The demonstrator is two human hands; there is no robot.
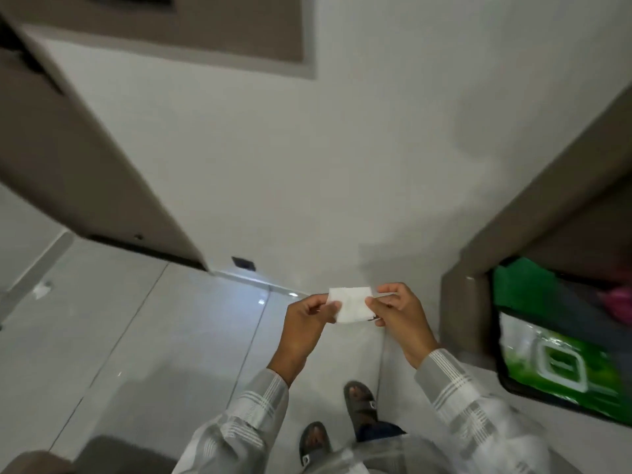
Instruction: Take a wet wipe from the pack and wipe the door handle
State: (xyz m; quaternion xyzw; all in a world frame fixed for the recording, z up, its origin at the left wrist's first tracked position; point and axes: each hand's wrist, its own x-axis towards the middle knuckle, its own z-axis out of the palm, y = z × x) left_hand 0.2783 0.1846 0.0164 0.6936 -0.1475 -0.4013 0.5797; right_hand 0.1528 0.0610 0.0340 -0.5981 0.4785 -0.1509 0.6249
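Right now the wipe [350,304] is stretched crosswise between both hands, left hand [307,318] pinching its left edge, right hand [398,311] its right (no handle in view); the door [68,148] stands off to the left, nearer the left hand.

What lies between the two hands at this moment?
In the head view, a folded white wet wipe spans the gap, pinched at one end by the left hand and at the other by the right hand.
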